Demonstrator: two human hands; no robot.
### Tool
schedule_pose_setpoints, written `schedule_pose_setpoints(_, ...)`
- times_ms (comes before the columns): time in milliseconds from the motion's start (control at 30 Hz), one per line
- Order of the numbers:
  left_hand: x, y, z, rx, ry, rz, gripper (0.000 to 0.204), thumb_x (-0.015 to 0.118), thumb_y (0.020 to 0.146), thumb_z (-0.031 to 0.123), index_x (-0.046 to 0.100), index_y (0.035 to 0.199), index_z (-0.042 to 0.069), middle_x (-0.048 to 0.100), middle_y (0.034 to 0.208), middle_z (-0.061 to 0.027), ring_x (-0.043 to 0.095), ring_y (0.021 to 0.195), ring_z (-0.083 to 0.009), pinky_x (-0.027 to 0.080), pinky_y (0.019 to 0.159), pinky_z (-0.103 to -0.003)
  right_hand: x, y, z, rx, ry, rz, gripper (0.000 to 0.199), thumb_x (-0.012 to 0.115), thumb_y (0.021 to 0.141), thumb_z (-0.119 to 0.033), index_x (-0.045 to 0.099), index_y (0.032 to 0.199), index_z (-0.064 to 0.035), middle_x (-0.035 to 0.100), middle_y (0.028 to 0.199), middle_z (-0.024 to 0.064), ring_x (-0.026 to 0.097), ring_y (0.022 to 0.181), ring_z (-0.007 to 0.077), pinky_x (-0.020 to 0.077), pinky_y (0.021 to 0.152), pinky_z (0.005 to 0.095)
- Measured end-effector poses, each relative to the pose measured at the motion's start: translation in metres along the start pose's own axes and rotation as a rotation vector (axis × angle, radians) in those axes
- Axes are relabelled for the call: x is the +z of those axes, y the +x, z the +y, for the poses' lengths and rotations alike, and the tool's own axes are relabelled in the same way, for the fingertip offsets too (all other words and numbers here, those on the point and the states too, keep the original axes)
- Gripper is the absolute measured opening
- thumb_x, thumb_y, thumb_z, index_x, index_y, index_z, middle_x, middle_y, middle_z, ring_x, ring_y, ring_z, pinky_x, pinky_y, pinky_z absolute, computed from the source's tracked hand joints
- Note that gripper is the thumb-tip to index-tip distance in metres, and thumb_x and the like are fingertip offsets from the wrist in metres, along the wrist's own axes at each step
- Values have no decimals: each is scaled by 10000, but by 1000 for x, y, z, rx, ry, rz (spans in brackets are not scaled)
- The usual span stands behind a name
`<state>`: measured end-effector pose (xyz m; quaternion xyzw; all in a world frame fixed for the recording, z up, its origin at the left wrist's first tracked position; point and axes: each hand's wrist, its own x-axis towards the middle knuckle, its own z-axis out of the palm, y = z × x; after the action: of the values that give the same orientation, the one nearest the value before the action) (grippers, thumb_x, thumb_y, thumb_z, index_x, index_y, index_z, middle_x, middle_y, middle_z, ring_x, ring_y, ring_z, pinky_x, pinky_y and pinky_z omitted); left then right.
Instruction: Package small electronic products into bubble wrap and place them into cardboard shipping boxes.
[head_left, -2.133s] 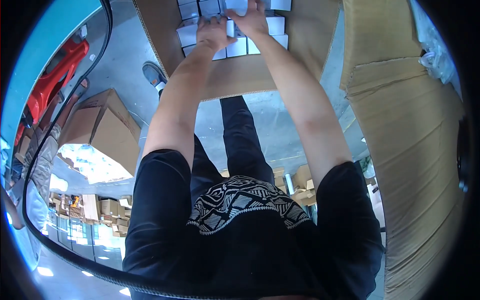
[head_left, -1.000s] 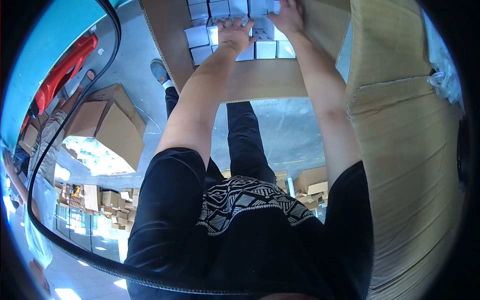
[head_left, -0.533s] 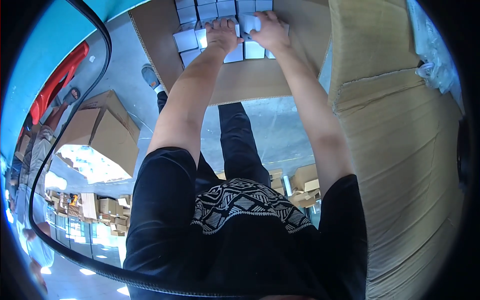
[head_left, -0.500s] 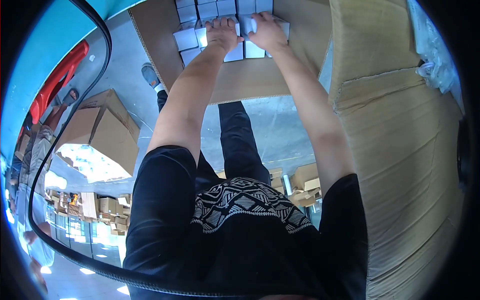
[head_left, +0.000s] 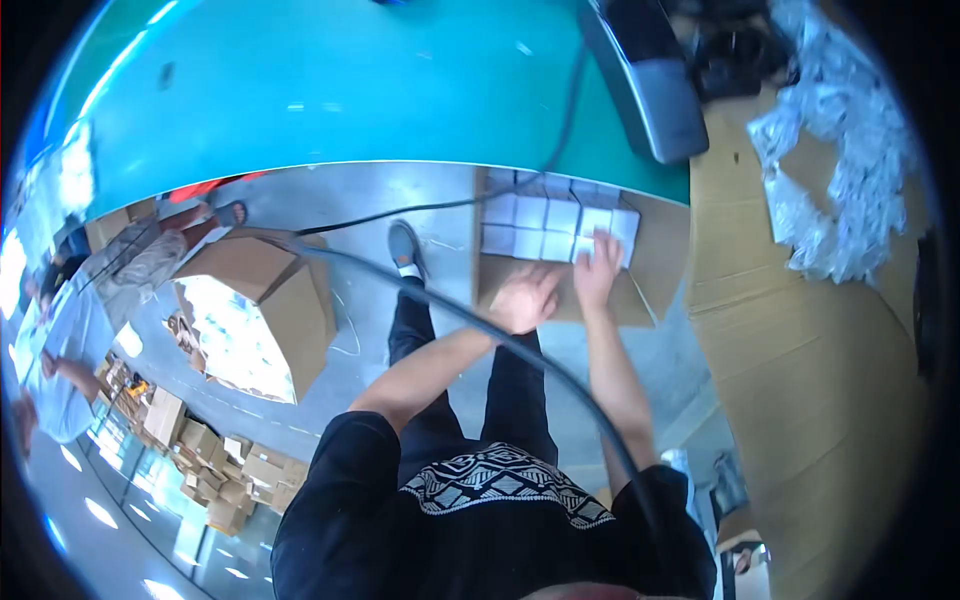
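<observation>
Small white boxes stand packed in rows inside a cardboard box that sits low, partly under the table's edge. My right hand reaches in, its fingers stretched out against the top of a white box in the near right part of the rows. Nothing shows gripped in it. My left hand is over the near side of the cardboard box, short of the white boxes. Motion blurs its fingers, so whether they hold anything cannot be seen.
A teal table spans the far side, with a dark grey device on it. Cardboard and clear plastic wrap lie at right. A black cable crosses the view. Another carton and a person are at left.
The view has swung, bringing the teal table and grey device into sight. My left hand has come off the white boxes toward the near side. My right hand remains at the boxes.
</observation>
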<state>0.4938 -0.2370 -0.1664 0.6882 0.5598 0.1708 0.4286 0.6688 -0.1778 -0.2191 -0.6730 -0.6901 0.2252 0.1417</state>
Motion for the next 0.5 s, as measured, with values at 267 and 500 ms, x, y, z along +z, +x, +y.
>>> schedule_pose_setpoints(267, -16, -98, -30, -388, -214, 125, 317, 634, 864, 220, 615, 1110, 21, 657, 1079, -184, 621, 1035, -367, 504, 887, -441, -31, -140, -36, 115, 343, -245, 109, 573, 916, -124, 637, 952, -42, 658, 943, 159, 625, 942, 366, 489, 843, 445)
schedule_pose_setpoints(500, -37, -252, -82, -892, -220, 185, 386, 606, 875, 319, 633, 1145, 44, 673, 1089, -181, 631, 1053, -356, 501, 914, -444, 9, -111, -38, 127, 55, -1011, 238, 603, 949, -256, 647, 1055, -48, 697, 955, 154, 671, 918, 297, 519, 824, 360)
